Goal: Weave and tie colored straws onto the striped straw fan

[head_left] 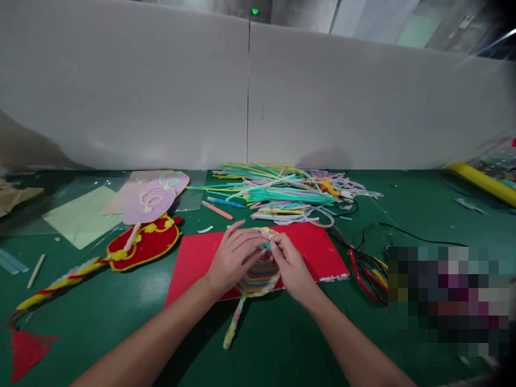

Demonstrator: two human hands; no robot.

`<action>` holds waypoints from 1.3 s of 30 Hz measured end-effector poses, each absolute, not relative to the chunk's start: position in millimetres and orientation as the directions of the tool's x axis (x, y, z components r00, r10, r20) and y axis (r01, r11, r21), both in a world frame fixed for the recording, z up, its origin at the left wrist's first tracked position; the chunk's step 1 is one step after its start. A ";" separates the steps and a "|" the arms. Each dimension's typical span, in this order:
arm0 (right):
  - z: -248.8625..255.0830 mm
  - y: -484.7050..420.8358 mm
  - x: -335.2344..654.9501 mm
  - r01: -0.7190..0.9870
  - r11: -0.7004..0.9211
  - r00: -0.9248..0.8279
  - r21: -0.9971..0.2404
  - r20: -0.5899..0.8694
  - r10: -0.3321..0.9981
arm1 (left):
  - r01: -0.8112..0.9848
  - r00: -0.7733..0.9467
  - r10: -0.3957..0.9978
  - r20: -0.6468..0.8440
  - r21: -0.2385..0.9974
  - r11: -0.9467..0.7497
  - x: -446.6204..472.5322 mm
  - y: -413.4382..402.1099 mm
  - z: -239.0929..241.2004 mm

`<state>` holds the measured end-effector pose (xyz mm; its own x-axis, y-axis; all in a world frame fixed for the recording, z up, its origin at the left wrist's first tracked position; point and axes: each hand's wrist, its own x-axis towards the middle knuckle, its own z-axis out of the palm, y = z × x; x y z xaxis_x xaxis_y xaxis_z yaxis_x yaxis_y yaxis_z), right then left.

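Observation:
A round fan (pixel 260 277) with stripes in several colours, a pastel fuzzy rim and a twisted handle (pixel 235 322) is under my two hands in the middle. A small teal fuzzy piece (pixel 265 245), which looks like pipe cleaner, shows between my fingertips over the fan's upper part. My left hand (pixel 236 255) is closed at the teal piece from the left, its index finger raised. From the right, my right hand (pixel 291 263) pinches at the same piece between thumb and fingers. My fingers hide part of the fan's face.
Beneath the fan lies a red board (pixel 197 263) on the green table (pixel 161 333). Pipe cleaners (pixel 278 191) are heaped behind it. Pliers with red handles (pixel 360 277) and black cable lie right. A red fan with yellow trim (pixel 155 244) and a purple one (pixel 157 199) are left.

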<state>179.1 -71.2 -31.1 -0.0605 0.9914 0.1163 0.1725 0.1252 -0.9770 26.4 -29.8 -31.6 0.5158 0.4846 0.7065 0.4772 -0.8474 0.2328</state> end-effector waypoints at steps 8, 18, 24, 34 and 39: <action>-35.1 -68.7 174.3 0.032 0.083 -0.065 -0.996 0.081 0.995 | 0.522 0.493 0.504 0.709 0.222 -0.823 23.3 -28.0 -34.3; -34.8 -73.7 169.1 0.059 0.072 0.024 -0.996 0.073 0.997 | 0.563 0.412 0.568 0.712 0.291 -0.773 33.3 -37.4 -36.0; -35.4 -77.1 168.1 0.136 0.068 0.091 -0.988 0.081 0.993 | 0.514 0.445 0.556 0.703 0.308 -0.801 31.1 -35.3 -36.2; -30.9 -78.2 163.2 -0.069 0.017 0.053 -0.997 0.014 0.999 | 0.451 0.424 0.566 0.707 0.377 -0.809 29.2 -35.1 -29.9; -34.1 -74.9 162.0 -0.044 0.043 0.068 -0.998 0.040 0.997 | 0.442 0.405 0.622 0.670 0.453 -0.775 30.7 -34.3 -34.8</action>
